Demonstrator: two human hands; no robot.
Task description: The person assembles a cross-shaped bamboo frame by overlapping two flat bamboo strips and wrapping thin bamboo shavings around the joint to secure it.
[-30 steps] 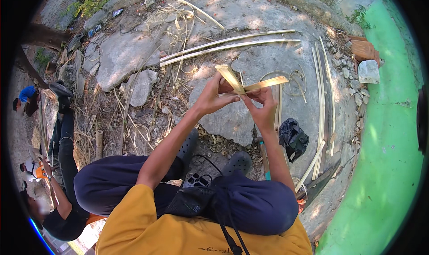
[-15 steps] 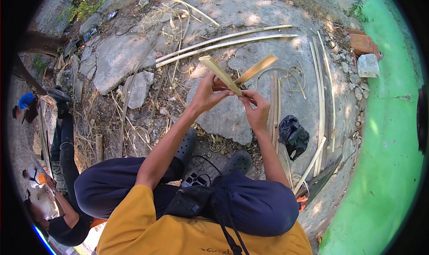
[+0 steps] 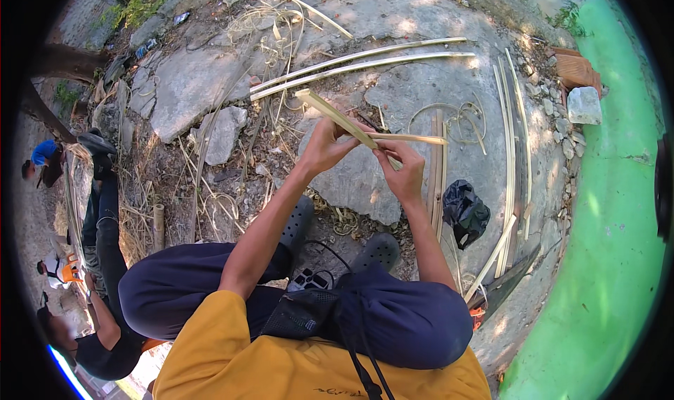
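Note:
My left hand (image 3: pixel 328 146) is closed around a pale bamboo strip (image 3: pixel 326 109), which slants from upper left down to the right. At its lower end my right hand (image 3: pixel 404 174) pinches the strip between thumb and fingers. A second flat, yellow-brown piece (image 3: pixel 414 139) juts out to the right just above my right hand, seen nearly edge-on. Whether it is joined to the strip is hidden by the fingers. Something thin and dark shows behind the hands, too small to name. Both hands are raised in front of my knees.
Long bamboo strips (image 3: pixel 365 64) lie on the broken concrete ahead, with more strips (image 3: pixel 507 168) at right. A black plastic bag (image 3: pixel 466 214) sits near my right forearm. Fibre shavings (image 3: pixel 270 31) lie at far left; a person (image 3: pixel 105 340) is at left. Green ground (image 3: pixel 597 260) borders the right.
The yellow-brown piece has swung down to the right, from pointing up to nearly level. My hands keep their hold on the strip. The view has shifted slightly.

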